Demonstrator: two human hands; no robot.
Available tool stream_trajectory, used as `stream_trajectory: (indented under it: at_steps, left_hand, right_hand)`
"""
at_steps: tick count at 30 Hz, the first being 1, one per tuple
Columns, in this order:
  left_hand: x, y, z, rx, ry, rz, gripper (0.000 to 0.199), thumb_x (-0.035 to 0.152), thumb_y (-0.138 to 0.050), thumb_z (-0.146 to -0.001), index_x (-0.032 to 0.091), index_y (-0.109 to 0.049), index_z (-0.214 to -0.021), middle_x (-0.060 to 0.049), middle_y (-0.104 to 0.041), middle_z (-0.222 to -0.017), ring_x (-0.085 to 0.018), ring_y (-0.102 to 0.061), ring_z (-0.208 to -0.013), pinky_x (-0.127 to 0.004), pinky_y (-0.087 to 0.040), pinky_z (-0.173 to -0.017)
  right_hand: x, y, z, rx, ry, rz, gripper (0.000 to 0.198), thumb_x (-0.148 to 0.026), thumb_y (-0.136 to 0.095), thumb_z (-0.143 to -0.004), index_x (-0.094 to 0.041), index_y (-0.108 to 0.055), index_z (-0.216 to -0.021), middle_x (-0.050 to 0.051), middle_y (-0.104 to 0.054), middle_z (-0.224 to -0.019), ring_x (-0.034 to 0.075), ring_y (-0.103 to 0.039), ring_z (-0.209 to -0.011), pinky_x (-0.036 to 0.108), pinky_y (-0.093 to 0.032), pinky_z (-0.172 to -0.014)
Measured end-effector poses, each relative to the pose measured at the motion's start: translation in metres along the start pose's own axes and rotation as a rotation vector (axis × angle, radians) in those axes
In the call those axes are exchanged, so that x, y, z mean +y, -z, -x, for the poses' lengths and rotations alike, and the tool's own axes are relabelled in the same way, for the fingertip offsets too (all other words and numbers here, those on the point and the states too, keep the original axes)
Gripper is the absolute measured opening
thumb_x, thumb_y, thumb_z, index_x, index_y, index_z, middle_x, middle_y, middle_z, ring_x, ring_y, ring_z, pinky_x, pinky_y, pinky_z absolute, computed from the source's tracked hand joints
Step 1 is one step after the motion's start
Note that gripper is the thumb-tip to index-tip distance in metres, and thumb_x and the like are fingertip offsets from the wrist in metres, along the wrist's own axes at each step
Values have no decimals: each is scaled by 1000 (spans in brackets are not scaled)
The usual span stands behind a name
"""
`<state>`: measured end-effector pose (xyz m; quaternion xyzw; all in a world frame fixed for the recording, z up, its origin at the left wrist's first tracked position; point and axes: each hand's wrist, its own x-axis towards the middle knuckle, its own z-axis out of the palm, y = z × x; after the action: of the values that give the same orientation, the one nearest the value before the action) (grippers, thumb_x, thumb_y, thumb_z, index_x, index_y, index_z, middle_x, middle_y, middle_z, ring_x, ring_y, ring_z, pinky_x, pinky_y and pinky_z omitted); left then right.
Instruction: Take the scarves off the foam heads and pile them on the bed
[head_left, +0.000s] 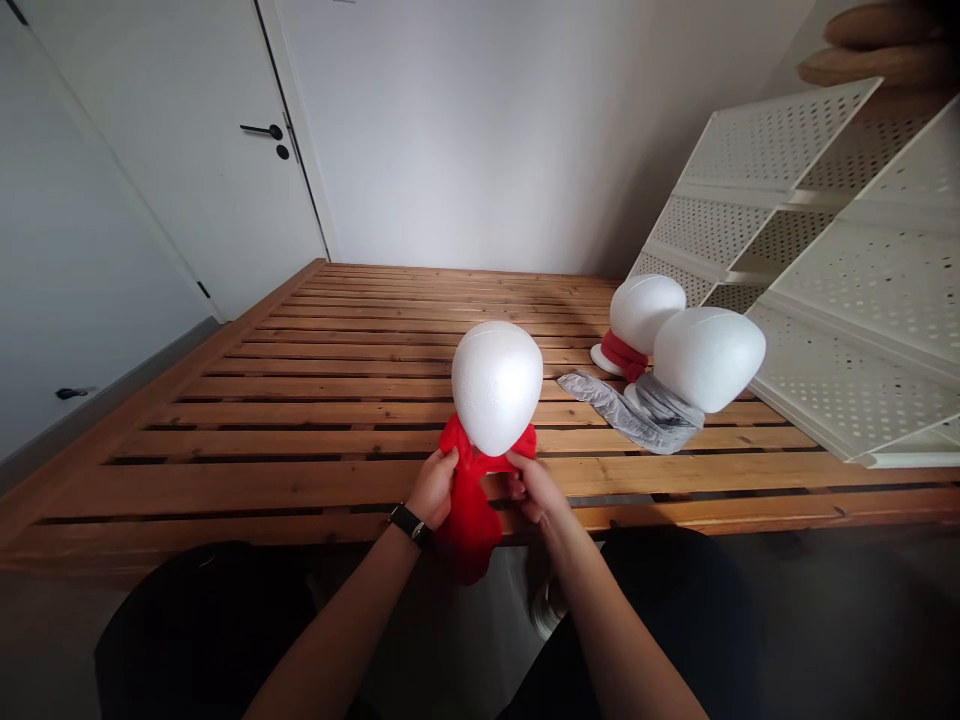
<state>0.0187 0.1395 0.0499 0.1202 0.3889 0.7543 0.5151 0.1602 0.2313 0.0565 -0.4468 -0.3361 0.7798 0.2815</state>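
Smooth white foam head [497, 385] stood nr front edge of slatted brown wood platform [300, 468], soft red cloth scarf [471, 515] abt its neck, tail overhanging edge. L hand [433, 490] & R hand [538, 488] pinched scarf, either side; prob. needed even, gentle tension w/o tipping head.

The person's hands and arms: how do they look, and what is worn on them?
The left hand and right hand wear no gloves. No sleeves show on the left forearm or right forearm. A black wristband with a small shiny part circles the left wrist.
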Motion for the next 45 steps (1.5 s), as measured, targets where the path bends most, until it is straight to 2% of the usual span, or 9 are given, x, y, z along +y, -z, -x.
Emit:
stream_trajectory:
  at_steps: [9,16,20,25,28,32,35,39,45]
  left_hand:
    - [12,21,-16,135,-34,13,30,21,-80,-76,17,-80,-106,-12,-80,-116,-27,-73,-114,-38,-56,-102]
    - [12,26,-17,86,-13,43,28,27,-77,-83,16,-78,-109,-15,-79,-121,-31,-71,-120,-43,-56,-106]
    - [7,17,-10,69,17,75,33,28,-78,-86,15,-76,-116,-15,-77,-125,-29,-73,-115,-43,-58,-102]
    - [9,5,3,-3,107,89,33,27,-75,-92,15,-72,-123,-15,-77,-126,-27,-76,-103,-44,-63,-92]
    - [12,3,8,-32,162,71,25,24,-73,-93,13,-73,-115,-16,-79,-114,-26,-77,-96,-44,-63,-93]
    - [9,4,11,-121,243,52,20,24,-77,-89,11,-75,-104,-18,-79,-109,-30,-77,-102,-45,-60,-99]
    - [5,6,9,-83,195,47,21,24,-81,-86,11,-76,-102,-16,-80,-107,-28,-76,-103,-42,-59,-100]
    - [10,10,0,2,112,50,19,22,-81,-84,14,-77,-101,-11,-80,-101,-22,-76,-93,-34,-61,-90]
    - [44,25,-11,127,72,0,11,18,-69,-90,17,-74,-100,-8,-79,-91,-16,-71,-73,-34,-62,-82]
  right_hand:
    - [-67,57,-21,199,168,-217,38,-29,-67,-98,-24,-33,-80,-13,-26,-53,3,-22,-37,13,-22,-35]
    - [-86,54,-27,165,155,-189,31,-39,-67,-100,-23,-46,-85,-8,-44,-58,6,-38,-41,15,-32,-36]
    - [-71,56,-4,100,104,-78,30,-48,-67,-100,-20,-60,-95,0,-62,-72,10,-57,-53,20,-47,-44]
    - [-23,56,44,-63,-13,528,58,-71,-61,-96,-15,-67,-88,2,-59,-60,8,-46,-39,19,-25,-33]
    - [4,28,55,-240,-90,364,64,-79,-59,-93,-15,-67,-86,-2,-53,-57,5,-36,-36,17,-16,-34]
    - [22,-11,45,-177,-45,56,55,-63,-79,-87,-19,-50,-70,-7,-43,-53,2,-29,-39,15,-15,-37]
    - [20,-14,33,-112,31,-39,55,-51,-85,-85,-21,-41,-70,-11,-37,-53,1,-24,-42,14,-19,-40]
    - [-7,14,24,-51,88,-125,52,-43,-86,-83,-22,-40,-74,-11,-38,-55,3,-27,-43,15,-22,-39]
    - [-71,78,10,81,204,-53,16,-39,-61,-97,-24,-56,-92,4,-70,-82,22,-68,-72,35,-60,-62]
